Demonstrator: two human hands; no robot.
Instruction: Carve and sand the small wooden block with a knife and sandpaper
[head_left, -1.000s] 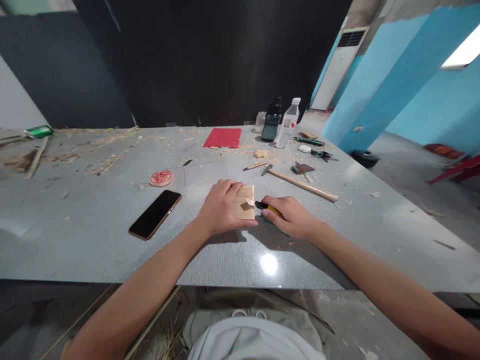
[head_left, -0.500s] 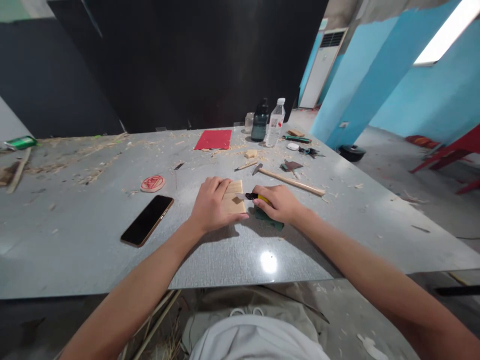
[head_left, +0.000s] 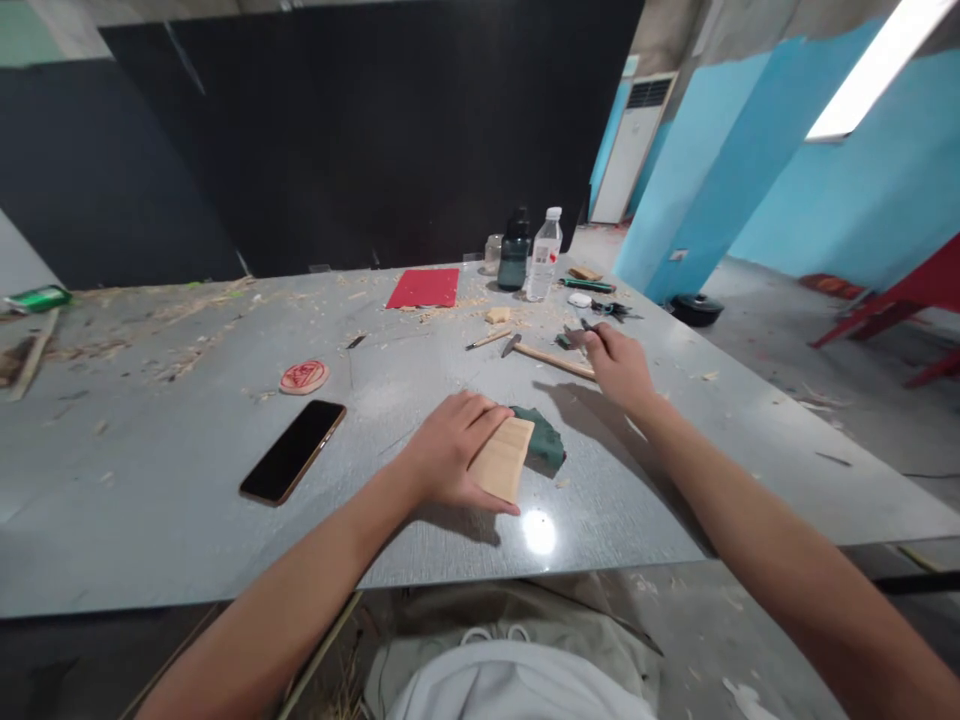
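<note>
My left hand [head_left: 461, 450] is wrapped round a small pale wooden block [head_left: 504, 462], with the thumb along its near edge. The block is tilted just above the table, beside a crumpled dark green sheet [head_left: 544, 440]. My right hand [head_left: 619, 365] is out to the right, fingers closed over the far end of the hammer's [head_left: 551, 357] wooden handle. A dark tip that looks like the front of the utility knife [head_left: 587, 325] sticks out from its fingers; the yellow handle is hidden. A folded green-brown piece [head_left: 564, 341] lies by the fingertips.
A phone [head_left: 294, 452] and a round wooden disc with a red design [head_left: 304, 377] lie on the left. Farther back are a red sheet [head_left: 424, 288], a dark bottle [head_left: 514, 250], a clear water bottle [head_left: 545, 255] and a pen-like tool [head_left: 488, 340]. Wood shavings are scattered about.
My right hand has moved away from the block, forward and right to the hammer handle. My left hand has brought the block nearer to me and slightly right, tilting it.
</note>
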